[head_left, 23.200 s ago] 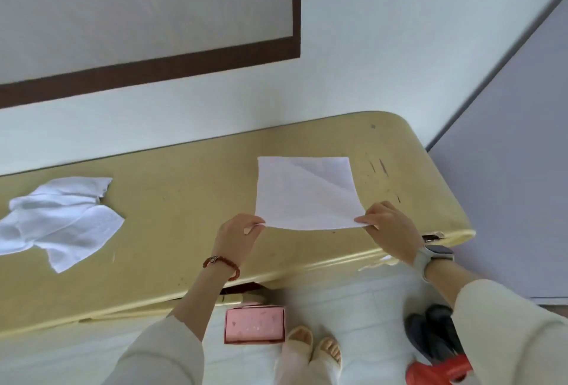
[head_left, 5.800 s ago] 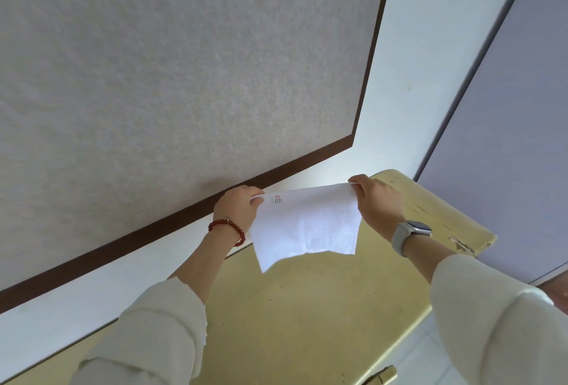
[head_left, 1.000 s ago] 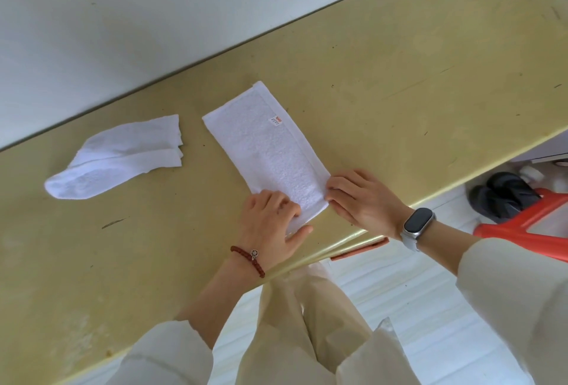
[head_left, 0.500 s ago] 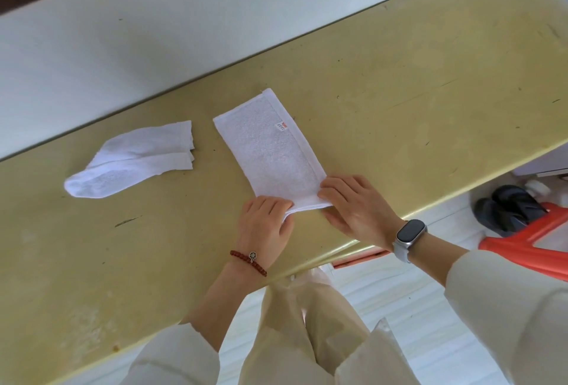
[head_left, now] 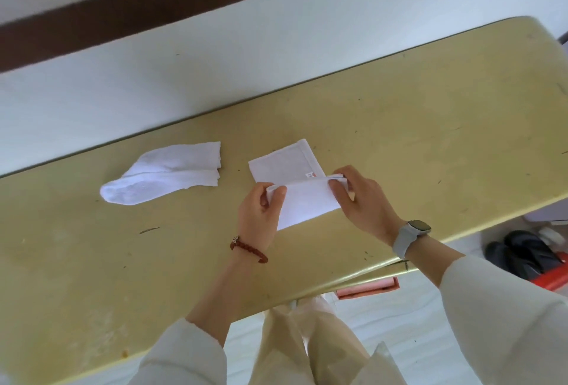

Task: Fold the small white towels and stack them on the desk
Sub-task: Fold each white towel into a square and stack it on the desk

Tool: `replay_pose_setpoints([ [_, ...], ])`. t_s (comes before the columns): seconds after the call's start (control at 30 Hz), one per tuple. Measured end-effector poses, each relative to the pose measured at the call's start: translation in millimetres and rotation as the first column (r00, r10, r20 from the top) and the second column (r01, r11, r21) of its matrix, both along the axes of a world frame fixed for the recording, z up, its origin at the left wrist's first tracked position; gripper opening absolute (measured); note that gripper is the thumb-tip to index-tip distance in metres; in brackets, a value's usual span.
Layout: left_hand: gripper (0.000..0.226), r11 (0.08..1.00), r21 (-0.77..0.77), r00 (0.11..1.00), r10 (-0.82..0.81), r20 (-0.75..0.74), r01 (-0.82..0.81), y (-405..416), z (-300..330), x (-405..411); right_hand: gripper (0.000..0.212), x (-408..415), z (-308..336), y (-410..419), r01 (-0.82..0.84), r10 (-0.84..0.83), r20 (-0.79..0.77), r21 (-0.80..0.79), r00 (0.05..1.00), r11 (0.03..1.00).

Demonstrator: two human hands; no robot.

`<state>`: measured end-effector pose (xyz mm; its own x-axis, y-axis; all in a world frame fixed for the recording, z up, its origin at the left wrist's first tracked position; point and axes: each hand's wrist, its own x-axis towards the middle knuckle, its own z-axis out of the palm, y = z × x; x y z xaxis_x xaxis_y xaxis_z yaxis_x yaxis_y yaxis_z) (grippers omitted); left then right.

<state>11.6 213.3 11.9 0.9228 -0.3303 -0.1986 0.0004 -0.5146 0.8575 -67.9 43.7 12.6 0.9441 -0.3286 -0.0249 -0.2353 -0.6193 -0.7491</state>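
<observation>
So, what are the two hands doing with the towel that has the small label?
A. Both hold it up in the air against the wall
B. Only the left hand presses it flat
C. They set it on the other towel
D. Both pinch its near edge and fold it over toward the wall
D: the left hand and the right hand each pinch an end of the lifted edge of the towel, which is doubled over on the desk.

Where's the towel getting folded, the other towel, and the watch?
towel being folded (head_left: 307,205), head view, on its lifted near flap.
other towel (head_left: 166,174), head view, middle of the loosely folded cloth.
watch (head_left: 418,227), head view, on its screen at the right wrist.
</observation>
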Motion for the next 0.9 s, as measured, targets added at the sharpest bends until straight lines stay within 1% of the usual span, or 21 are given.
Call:
replay_pose_setpoints([
  [0.1,0.021,0.994,-0.013,0.989,0.103,-0.105,-0.105,-7.1,-3.3,16.6,0.017,28.0,-3.1,4.1,0.038,-0.027,-0.094,0.118,0.995,0.992],
  [0.13,0.024,0.99,-0.011,0.984,0.136,-0.114,-0.138,-8.9,-6.4,21.8,0.015,36.8,-4.6,5.7,0.059,-0.043,-0.117,0.134,0.992,0.989],
  [0.2,0.023,0.983,0.028,0.979,0.184,-0.085,-0.182,-11.6,-12.7,30.4,0.014,53.5,-8.3,8.7,0.105,-0.085,-0.142,0.146,0.986,0.984],
  [0.3,0.019,0.972,0.092,0.976,0.217,-0.013,-0.215,-14.2,-21.7,40.7,0.013,75.8,-15.6,10.9,0.146,-0.126,-0.165,0.111,0.978,0.983],
  [0.37,0.019,0.963,0.135,0.972,0.235,0.008,-0.234,-15.1,-29.0,46.8,0.015,86.5,-21.4,10.4,0.165,-0.148,-0.187,0.08,0.971,0.983],
  [0.53,0.028,0.944,0.217,0.967,0.253,0.013,-0.25,-17.9,-41.5,54.4,0.014,97.9,-34.8,10.3,0.192,-0.188,-0.248,-0.006,0.95,0.981],
  [0.73,0.024,0.924,0.249,0.954,0.301,-0.009,-0.289,-20.4,-42.9,57.0,0.014,105.7,-36.1,11.3,0.211,-0.216,-0.307,-0.05,0.927,0.976],
  [0.9,0.023,0.907,0.299,0.944,0.325,-0.049,-0.297,-20.9,-38.9,59.4,0.017,110.6,-38.3,13.3,0.226,-0.257,-0.367,-0.126,0.894,0.966],
])
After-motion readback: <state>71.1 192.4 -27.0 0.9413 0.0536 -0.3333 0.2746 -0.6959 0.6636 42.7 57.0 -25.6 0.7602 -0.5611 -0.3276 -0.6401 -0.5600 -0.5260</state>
